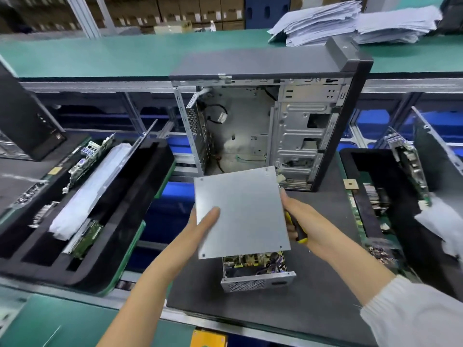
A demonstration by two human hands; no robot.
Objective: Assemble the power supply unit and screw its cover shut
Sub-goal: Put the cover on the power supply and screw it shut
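A flat grey metal cover (241,211) hangs tilted above the open power supply unit (256,272), which lies on the dark mat with its circuit board and wires showing. My left hand (203,226) holds the cover's left edge, thumb on top. My right hand (297,219) touches the cover's right edge and also grips a yellow and black screwdriver (297,230) against the palm. The cover hides most of the unit.
An open computer case (263,121) stands upright just behind the unit. A black foam tray (112,221) with circuit boards lies at the left, another tray (370,196) with boards at the right. Paper stacks (350,23) lie on the green bench behind.
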